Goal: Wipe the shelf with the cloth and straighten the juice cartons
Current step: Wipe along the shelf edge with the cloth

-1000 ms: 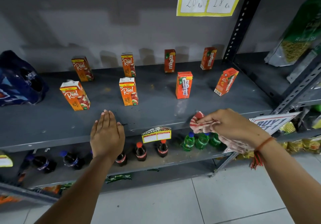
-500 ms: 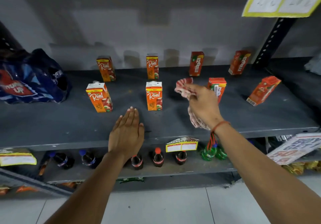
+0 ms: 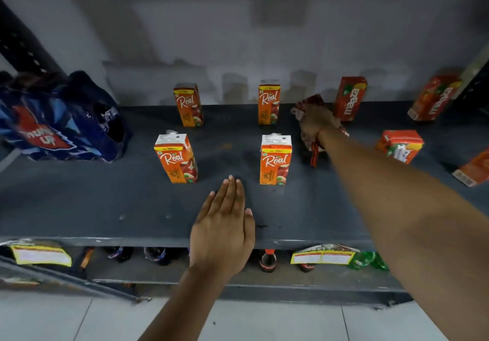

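A dark grey metal shelf [image 3: 105, 203] carries several orange juice cartons in two loose rows. Upright Real cartons stand at front left [image 3: 176, 159], front middle [image 3: 275, 159], back left [image 3: 188, 105] and back middle [image 3: 268, 103]. Red-orange Maaza cartons stand at back right [image 3: 349, 98] and far right [image 3: 434, 98]; two more [image 3: 401, 145] [image 3: 473, 167] lean askew at the right. My right hand [image 3: 316, 122] is shut on a red-and-white cloth [image 3: 308, 103] near the shelf's back, between two back-row cartons. My left hand [image 3: 225, 224] lies flat on the front edge, fingers together.
A blue Thums Up bottle pack [image 3: 60, 121] fills the shelf's left end. Below, a lower shelf holds dark cola bottles [image 3: 267, 260] and green bottles [image 3: 369, 260], with yellow price tags [image 3: 321, 256] on the edge. A perforated upright [image 3: 21, 44] rises at left. White floor tiles lie below.
My right hand has carried the cloth from the shelf's front edge up and back to the rear of the shelf. The camera moved closer and left. My left hand stayed flat.
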Available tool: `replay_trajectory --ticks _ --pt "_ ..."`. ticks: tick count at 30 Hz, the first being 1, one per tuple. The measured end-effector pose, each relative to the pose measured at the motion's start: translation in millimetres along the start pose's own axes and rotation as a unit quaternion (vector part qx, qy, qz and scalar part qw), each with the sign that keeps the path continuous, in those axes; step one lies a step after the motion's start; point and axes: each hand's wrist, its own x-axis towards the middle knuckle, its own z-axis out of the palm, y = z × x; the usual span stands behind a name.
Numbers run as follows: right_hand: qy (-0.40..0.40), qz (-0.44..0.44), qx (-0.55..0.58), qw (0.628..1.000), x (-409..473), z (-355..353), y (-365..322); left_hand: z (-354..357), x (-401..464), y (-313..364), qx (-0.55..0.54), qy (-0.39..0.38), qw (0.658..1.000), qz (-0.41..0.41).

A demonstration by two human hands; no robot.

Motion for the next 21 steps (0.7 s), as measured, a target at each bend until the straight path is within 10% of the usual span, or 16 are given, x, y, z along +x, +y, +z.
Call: replay_trajectory --ticks 21 --pt "-0.017 -0.059 -0.053 0.997 -90.1 -2.0 7.0 -0.9 -1.9 0.3 0.011 -0.024 1.000 0.004"
